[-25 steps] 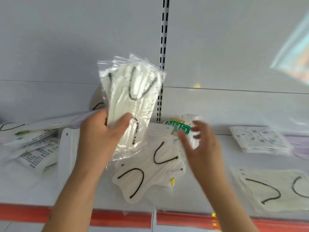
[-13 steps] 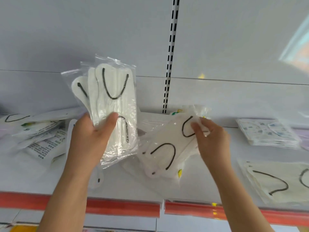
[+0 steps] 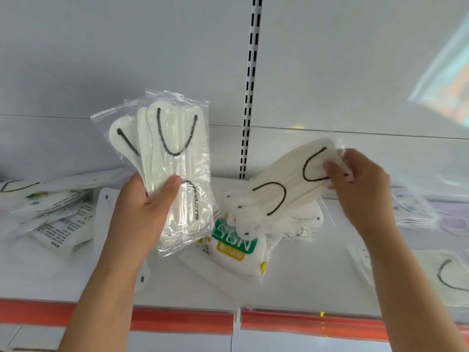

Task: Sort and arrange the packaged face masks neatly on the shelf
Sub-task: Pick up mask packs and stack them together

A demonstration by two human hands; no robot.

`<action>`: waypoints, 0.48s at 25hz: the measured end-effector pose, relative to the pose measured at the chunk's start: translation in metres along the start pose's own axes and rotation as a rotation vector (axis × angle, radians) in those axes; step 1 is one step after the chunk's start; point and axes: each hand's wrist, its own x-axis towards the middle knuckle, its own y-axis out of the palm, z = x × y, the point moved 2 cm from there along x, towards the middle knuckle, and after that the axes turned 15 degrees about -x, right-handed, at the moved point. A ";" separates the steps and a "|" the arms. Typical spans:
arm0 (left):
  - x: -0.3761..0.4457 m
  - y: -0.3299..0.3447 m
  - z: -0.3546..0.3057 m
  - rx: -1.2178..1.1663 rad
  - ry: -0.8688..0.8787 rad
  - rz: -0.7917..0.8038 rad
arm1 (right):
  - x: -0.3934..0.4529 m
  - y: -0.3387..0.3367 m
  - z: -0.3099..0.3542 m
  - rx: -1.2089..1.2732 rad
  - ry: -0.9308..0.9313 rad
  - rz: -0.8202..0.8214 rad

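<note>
The left hand [image 3: 144, 207] grips a small stack of packaged masks [image 3: 175, 158] upright above the shelf [image 3: 63, 275], thumb on the front and fingers behind. The right hand [image 3: 357, 189] pinches the far right end of a second bundle of masks [image 3: 276, 189], which tilts down to the left; its low end seems to rest on the loose packs in the middle, but I cannot tell this for sure. The two hands are well apart.

The step in hand is probably to join both bundles into one stack. To do it well, the right hand should turn its bundle so that the black ear loops point the same way as in the left stack, then slide it flat against that stack, edges aligned. The clear bags look slippery, so a firm pinch is wise. An N95 pack [image 3: 233, 242] lies below, near the front; it is another kind and should go to a separate pile, like the stack at the left [image 3: 50, 214].
</note>
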 end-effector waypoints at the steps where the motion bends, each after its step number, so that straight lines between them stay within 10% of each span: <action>1: 0.000 0.003 0.000 -0.040 -0.021 0.004 | 0.002 -0.012 0.006 0.096 -0.003 0.064; 5: -0.003 0.020 0.001 -0.203 -0.131 0.008 | 0.001 -0.028 0.047 0.540 -0.054 0.448; 12: -0.022 0.042 0.016 -0.289 -0.357 0.201 | -0.018 0.056 0.077 0.113 -0.246 0.270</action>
